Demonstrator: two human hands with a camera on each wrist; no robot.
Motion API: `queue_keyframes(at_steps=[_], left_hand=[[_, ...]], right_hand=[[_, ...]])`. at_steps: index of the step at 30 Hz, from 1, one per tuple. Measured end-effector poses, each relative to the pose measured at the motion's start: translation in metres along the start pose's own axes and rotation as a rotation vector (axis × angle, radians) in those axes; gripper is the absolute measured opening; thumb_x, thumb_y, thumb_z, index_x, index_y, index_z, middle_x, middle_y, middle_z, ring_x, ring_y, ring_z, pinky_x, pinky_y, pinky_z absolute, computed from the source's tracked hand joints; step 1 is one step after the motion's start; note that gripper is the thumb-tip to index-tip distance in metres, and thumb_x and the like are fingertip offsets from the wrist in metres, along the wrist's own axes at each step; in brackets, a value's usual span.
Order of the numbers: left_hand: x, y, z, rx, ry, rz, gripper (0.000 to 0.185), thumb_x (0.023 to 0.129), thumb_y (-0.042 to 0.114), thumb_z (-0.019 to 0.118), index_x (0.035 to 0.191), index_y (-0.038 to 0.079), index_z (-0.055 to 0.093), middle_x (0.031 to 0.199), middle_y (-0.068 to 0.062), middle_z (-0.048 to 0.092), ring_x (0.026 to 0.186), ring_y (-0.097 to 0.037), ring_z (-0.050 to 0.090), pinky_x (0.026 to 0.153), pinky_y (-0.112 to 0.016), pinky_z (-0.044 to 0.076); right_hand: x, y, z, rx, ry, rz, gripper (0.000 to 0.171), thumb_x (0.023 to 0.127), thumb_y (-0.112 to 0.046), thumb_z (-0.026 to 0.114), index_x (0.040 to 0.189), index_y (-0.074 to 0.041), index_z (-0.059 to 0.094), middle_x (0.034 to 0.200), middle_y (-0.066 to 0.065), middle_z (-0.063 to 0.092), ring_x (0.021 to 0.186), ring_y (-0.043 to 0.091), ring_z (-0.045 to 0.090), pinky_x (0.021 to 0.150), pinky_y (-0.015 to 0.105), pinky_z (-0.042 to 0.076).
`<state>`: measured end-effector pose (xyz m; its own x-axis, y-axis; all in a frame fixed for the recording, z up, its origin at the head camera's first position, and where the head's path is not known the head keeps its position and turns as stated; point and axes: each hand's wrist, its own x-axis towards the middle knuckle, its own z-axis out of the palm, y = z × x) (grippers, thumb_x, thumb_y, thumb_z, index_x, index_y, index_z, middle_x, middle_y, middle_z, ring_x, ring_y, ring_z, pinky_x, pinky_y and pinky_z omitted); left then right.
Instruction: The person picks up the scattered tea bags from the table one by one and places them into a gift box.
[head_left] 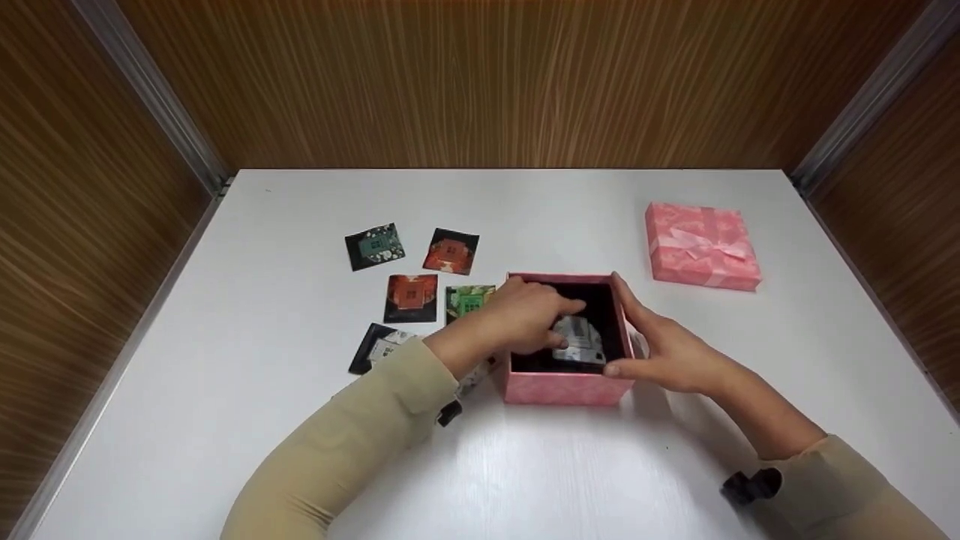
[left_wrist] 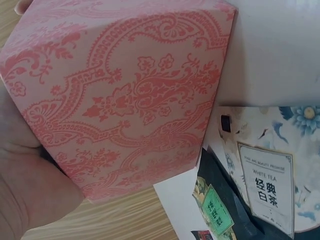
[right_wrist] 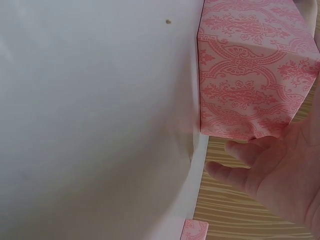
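A pink patterned gift box [head_left: 568, 390] stands on the table with its top off and a dark interior. My left hand [head_left: 529, 315] reaches over its left wall, with the index finger extended inside. The left thumb touches the edge of a whitish, printed tea sachet [head_left: 581, 343] in the box, which overlaps the dark inside. The other left fingers are partly hidden. My right hand [head_left: 671, 352] holds the box at its right side, thumb at the front corner and index finger along the back corner. In the right wrist view, other right fingers [right_wrist: 230, 175] extend past the box.
Left of the box lie tea sachets: a dark floral one [head_left: 375, 246], red ones [head_left: 411, 298], a green one [head_left: 470, 300] and a white tea one [left_wrist: 267, 175]. My left sleeve partly covers some. A pink lid [head_left: 705, 244] with a bow sits at the back right.
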<state>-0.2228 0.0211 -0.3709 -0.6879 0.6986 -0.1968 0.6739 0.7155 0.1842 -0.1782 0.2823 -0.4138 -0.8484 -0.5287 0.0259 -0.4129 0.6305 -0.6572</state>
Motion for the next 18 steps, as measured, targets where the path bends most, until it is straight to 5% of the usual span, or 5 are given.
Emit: queue_keyframes(at_steps=[7,12,18], left_hand=[[-0.011,-0.009,-0.009,-0.231,0.142,0.083,0.054,0.105,0.03,0.07,0.156,0.017,0.057,0.136,-0.007,0.07,0.121,-0.022,0.065,0.109,-0.041,0.048],[-0.028,-0.027,-0.029,-0.416,0.353,0.114,0.052,0.107,0.029,0.067,0.155,0.014,0.056,0.116,-0.007,0.072,0.103,-0.018,0.064,0.097,-0.037,0.052],[-0.047,-0.068,-0.053,-0.62,0.585,0.056,0.05,0.105,0.021,0.07,0.152,0.009,0.058,0.104,-0.004,0.07,0.099,-0.015,0.064,0.097,-0.033,0.053]], right_hand=[[0.0,0.0,0.001,0.008,0.005,-0.007,0.125,0.087,-0.039,0.089,0.172,-0.018,0.001,0.172,0.018,0.026,0.152,0.041,0.036,0.116,0.065,0.035],[0.0,-0.002,0.0,-0.009,0.008,-0.006,0.126,0.085,-0.039,0.09,0.172,-0.016,0.002,0.172,0.016,0.024,0.153,0.041,0.033,0.117,0.065,0.032],[0.0,-0.003,-0.001,-0.027,0.007,0.005,0.128,0.083,-0.041,0.09,0.172,-0.016,0.001,0.172,0.017,0.023,0.154,0.04,0.031,0.118,0.065,0.031]])
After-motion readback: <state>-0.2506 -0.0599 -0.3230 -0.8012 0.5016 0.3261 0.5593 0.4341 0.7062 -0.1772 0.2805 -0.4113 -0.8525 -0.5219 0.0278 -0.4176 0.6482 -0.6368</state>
